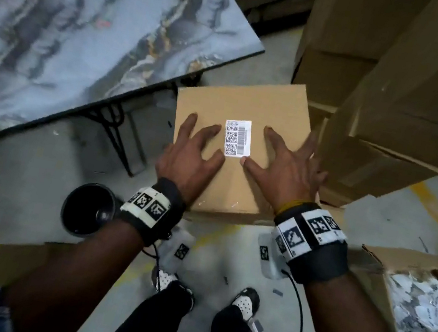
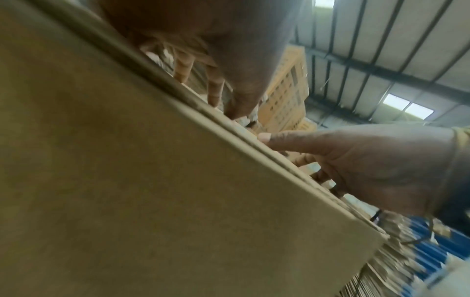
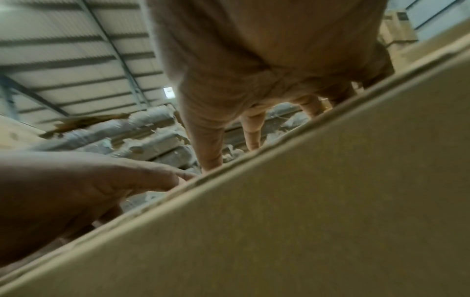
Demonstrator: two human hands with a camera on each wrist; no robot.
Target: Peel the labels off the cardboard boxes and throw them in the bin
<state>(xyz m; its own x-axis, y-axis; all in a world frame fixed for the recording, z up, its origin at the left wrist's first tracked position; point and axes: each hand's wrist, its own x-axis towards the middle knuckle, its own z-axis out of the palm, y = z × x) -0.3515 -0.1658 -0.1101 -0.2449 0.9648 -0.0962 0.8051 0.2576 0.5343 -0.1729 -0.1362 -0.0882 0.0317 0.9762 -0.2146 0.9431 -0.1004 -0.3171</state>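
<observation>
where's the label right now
Head view: the label is stuck on top of the cardboard box, between the left hand and right hand.

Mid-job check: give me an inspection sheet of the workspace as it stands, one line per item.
Surface: grey concrete floor; yellow painted line at right.
Job's things: cardboard box with white barcode label fully stuck on top; open box at right holds peeled label scraps.
Clutter: black round bin on the floor at left; small scraps near the feet.
Grippers: left hand and right hand spread flat on the box, either side of the label; right thumb at its lower corner.
Cables: black wire trailing from the right wrist unit.
Surroundings: marble-pattern table at left, stacked cartons at right.
</observation>
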